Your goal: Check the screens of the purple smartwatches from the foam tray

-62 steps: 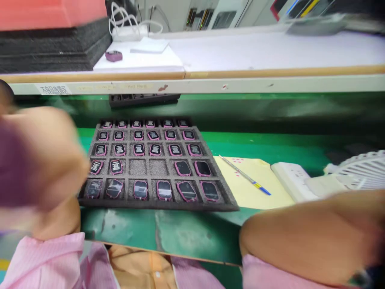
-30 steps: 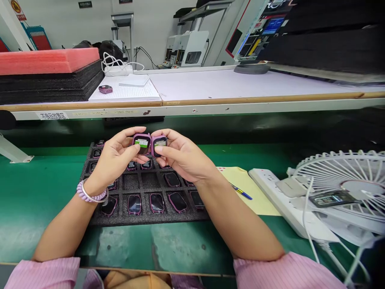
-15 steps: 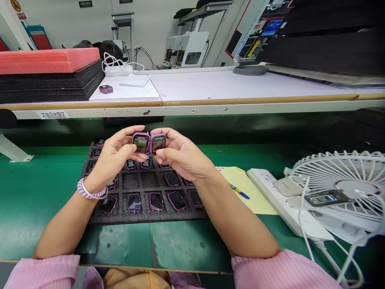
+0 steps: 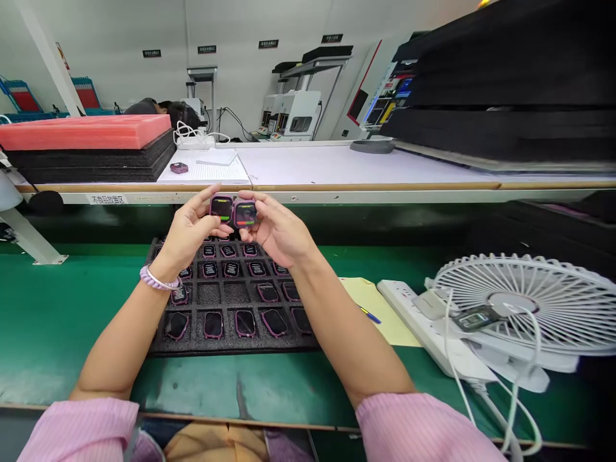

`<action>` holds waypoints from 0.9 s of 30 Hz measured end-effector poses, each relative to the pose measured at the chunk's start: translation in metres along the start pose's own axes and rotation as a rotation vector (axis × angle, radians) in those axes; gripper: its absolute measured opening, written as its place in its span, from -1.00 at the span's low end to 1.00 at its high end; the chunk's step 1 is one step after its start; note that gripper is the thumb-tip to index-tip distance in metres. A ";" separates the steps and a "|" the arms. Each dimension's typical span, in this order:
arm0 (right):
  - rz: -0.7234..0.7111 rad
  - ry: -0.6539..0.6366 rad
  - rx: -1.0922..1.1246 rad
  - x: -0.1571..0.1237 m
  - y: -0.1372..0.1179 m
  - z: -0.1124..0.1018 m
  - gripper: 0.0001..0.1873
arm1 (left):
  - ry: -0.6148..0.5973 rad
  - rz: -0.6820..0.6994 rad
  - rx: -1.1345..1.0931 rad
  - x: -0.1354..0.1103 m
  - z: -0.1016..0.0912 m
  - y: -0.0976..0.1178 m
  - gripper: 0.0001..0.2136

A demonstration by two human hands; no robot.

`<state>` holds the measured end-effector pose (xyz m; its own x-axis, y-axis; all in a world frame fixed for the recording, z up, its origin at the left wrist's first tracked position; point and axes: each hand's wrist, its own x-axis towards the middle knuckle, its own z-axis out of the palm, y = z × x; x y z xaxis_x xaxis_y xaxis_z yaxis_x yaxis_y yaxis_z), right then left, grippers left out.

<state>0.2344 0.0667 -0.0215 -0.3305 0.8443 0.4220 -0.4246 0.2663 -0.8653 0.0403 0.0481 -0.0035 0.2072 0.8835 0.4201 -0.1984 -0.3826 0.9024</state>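
Above the black foam tray, in the middle of my view, I hold two small pink watches side by side. My left hand pinches the left watch between thumb and fingers. My right hand pinches the right watch the same way. Both grips are closed on the watch edges, and the two watches touch each other. Their screens face me and are lit. The left one shows a green band and the right one shows some red, but the words are too small for me to read.

I think the step in hand is looking: I am holding the two screens up together to look at them. Neither watch is in the tray.

The tray lies on the green mat just under my hands. Most of its pockets hold more pink watches. Two pockets in the second row from me are bare foam.

Any move from here needs a soft, steady pinch on the rims only, so my fingers do not smear the glass. If a watch goes down, it needs a free pocket, and it must go in flat.

A beaded bracelet sits on my left wrist. To the right of the tray lie a yellow paper with a pen on it, a white power strip and a white fan. On the shelf behind, another pink watch rests on a notepad, near a pink foam block.
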 end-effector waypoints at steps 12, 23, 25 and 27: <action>-0.184 -0.122 -0.178 0.035 -0.038 0.005 -0.43 | -0.076 0.380 0.157 0.044 -0.010 0.016 -0.38; -0.186 -0.124 -0.213 0.008 -0.043 0.016 -0.40 | -0.055 0.456 0.226 0.025 -0.003 0.014 -0.49; -0.156 -0.115 -0.181 -0.001 -0.033 0.015 -0.40 | -0.051 0.417 0.219 0.014 -0.002 0.006 -0.48; -0.120 -0.099 -0.154 -0.008 -0.021 0.013 -0.39 | -0.045 0.374 0.209 0.004 -0.001 -0.002 -0.48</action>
<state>0.2353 0.0482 -0.0033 -0.3698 0.7541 0.5427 -0.3344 0.4370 -0.8350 0.0403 0.0531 -0.0038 0.2007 0.6623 0.7219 -0.0704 -0.7252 0.6849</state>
